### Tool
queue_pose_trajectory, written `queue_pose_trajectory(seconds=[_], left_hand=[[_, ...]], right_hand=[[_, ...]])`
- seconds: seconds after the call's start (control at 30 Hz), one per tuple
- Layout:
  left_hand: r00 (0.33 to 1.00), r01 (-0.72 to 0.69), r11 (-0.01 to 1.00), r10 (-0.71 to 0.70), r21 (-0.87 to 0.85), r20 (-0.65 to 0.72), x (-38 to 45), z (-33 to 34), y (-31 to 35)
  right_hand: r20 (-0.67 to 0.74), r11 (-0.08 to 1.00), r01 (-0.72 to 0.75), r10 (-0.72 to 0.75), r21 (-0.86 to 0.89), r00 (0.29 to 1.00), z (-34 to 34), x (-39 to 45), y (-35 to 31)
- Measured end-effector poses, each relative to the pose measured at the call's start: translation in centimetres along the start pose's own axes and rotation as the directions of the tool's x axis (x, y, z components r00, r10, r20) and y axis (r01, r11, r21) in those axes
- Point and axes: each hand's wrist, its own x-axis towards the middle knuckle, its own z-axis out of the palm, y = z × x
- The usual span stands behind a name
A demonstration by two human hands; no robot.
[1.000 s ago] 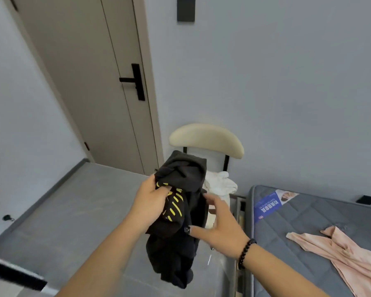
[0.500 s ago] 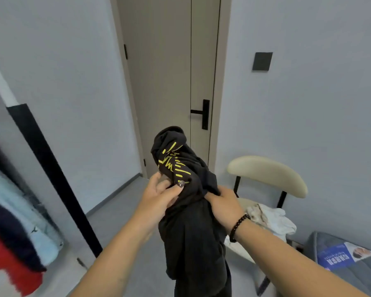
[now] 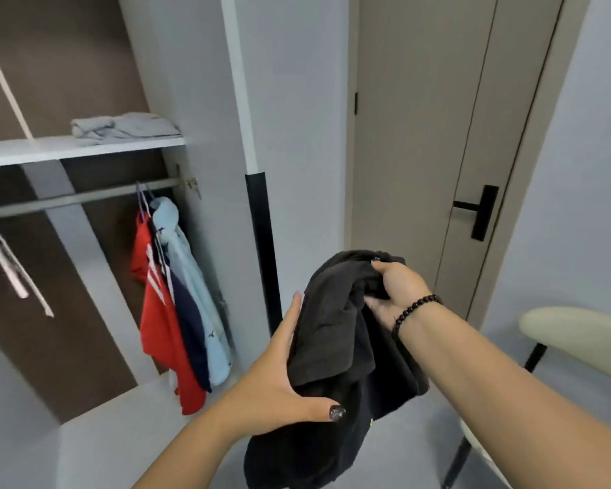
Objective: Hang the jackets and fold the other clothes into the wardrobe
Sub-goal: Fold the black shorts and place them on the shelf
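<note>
no readable text, labels or signs anywhere

You face pale grey walls (image 3: 297,100). A beige door (image 3: 438,135) with a black handle (image 3: 480,211) stands far right. A cream chair (image 3: 579,340) sits near right.

The view swung left from the bed and chair to the open white wardrobe (image 3: 205,100), where a red jacket (image 3: 163,333) and a pale blue jacket (image 3: 198,298) hung. The bunched black garment (image 3: 336,333) turned, hiding its yellow print. The left hand (image 3: 279,390) flattened under it; the right hand (image 3: 395,291) moved to its top.
</note>
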Motion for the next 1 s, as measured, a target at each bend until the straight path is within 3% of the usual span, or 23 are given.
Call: queue_pose_trajectory(seconds=[0.07, 0.13, 0.23, 0.3, 0.37, 0.47, 0.57, 0.63, 0.7, 0.8, 0.9, 1.0], left_hand=[[0.993, 0.009, 0.994, 0.003, 0.105, -0.118, 0.1, 0.1, 0.0], [0.95, -0.006, 1.0, 0.015, 0.029, -0.311, 0.8, -0.4, 0.2], [0.803, 0.053, 0.992, -0.109, -0.112, -0.586, 1.6, -2.0, 1.7], [0.719, 0.059, 0.973, -0.196, -0.222, -0.667, 1.9, -3.2, 2.8], [0.698, 0.059, 0.966, -0.22, -0.252, -0.681, 2.4, -4.2, 3.9], [0.709, 0.106, 0.98, -0.194, -0.169, -0.678, 3.5, -5.0, 5.7], [0.755, 0.177, 0.983, -0.111, 0.038, -0.646, 4.0, -5.3, 6.8], [0.776, 0.222, 0.961, -0.071, 0.166, -0.627, 3.8, -5.6, 6.9], [0.776, 0.262, 0.936, -0.059, 0.235, -0.628, 3.3, -5.9, 6.8], [0.743, 0.304, 0.898, -0.014, 0.318, -0.669, 2.3, -6.1, 6.0], [0.648, 0.412, 0.807, 0.067, 0.424, -0.759, 1.0, -6.3, 4.0], [0.53, 0.641, 0.617, 0.074, 0.457, -0.845, -1.7, -6.5, 0.5]], right_hand=[[0.081, 0.997, -0.06, 0.056, 0.044, 0.995, 1.2, 1.0, 0.6], [0.136, 0.992, -0.116, 0.109, 0.051, 0.985, 2.2, 1.7, 1.0], [0.224, 0.985, -0.168, 0.17, -0.026, 0.96, 3.1, 2.1, 1.5], [0.323, 0.971, -0.159, 0.21, -0.177, 0.923, 3.3, 1.8, 1.9], [0.478, 0.92, 0.008, 0.196, -0.393, 0.856, 3.3, 1.6, 2.1], [0.71, 0.752, 0.355, 0.207, -0.555, 0.673, 3.9, 1.1, 1.9], [0.844, 0.547, 0.665, 0.166, -0.509, 0.509, 4.7, 1.1, 1.5], [0.88, 0.459, 0.755, 0.157, -0.467, 0.449, 4.9, 1.6, 1.2], [0.881, 0.379, 0.796, 0.182, -0.473, 0.436, 5.0, 2.2, 1.0], [0.848, 0.271, 0.803, 0.163, -0.531, 0.505, 5.6, 2.8, 1.2], [0.835, 0.255, 0.797, 0.101, -0.548, 0.542, 7.0, 2.8, 2.0], [0.848, 0.215, 0.825, 0.026, -0.523, 0.53, 8.8, 2.6, 3.0]])
